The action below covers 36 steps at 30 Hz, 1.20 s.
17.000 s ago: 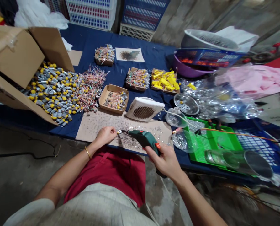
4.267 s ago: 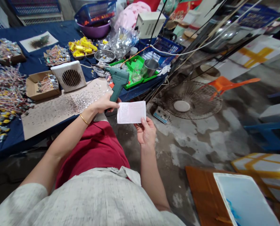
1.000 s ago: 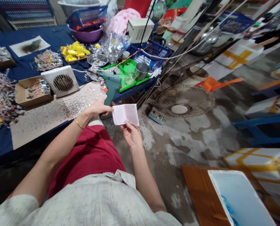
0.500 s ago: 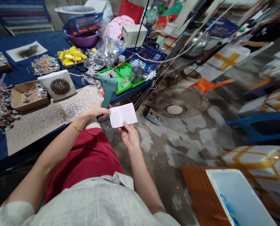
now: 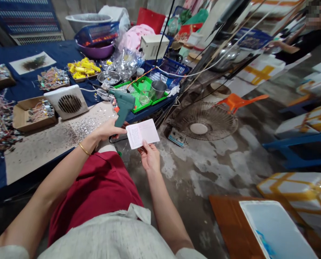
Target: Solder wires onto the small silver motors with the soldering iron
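A small open notebook with writing on its left page is pinched in my right hand, thumb on the lower edge. My left hand touches the notebook's left edge with its thumb; its other fingers are partly hidden behind. Right by that hand stands a green glue gun, upright at the table's edge; whether the fingers touch its handle is hard to tell. Small shiny bits lie on the cardboard sheet left of the gun.
Behind the gun are a green tray, a metal cup and a white fan box. Wire bundles fill the left. On the floor side are a round fan, an orange stool and foam boxes. A person stands upper right.
The view has shifted slightly, so the table things appear lower. The notebook is tilted a little more, still in my hands.
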### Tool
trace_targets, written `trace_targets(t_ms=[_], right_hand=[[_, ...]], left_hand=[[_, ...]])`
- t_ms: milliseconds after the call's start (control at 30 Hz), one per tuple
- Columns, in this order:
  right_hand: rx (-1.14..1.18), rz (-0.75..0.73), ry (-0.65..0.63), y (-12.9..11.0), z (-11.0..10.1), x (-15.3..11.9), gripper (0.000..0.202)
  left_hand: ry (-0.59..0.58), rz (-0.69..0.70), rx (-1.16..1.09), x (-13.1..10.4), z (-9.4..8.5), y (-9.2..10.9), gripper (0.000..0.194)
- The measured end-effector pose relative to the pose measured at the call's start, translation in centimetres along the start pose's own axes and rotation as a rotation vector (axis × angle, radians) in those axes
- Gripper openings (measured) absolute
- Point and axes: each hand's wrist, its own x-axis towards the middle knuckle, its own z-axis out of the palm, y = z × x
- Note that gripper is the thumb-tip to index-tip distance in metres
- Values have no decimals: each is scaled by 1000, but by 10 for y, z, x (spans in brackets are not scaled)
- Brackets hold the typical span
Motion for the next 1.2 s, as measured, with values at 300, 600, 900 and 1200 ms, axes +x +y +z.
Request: trace_targets(t_ms=[300, 600, 900, 1200], right_hand=[[-32, -123, 82, 14, 9, 4, 32], [-23, -101, 57, 10, 7, 0, 31], [78, 110, -42, 1, 8, 0, 29], [108, 134, -56, -1, 15, 3, 27]], left_hand=[[-5, 9, -19, 1, -3, 1, 49], [57, -6, 5, 6, 6, 1, 37], [59, 4, -1, 4, 6, -1, 29], [60, -13, 100, -1, 0, 9, 27]])
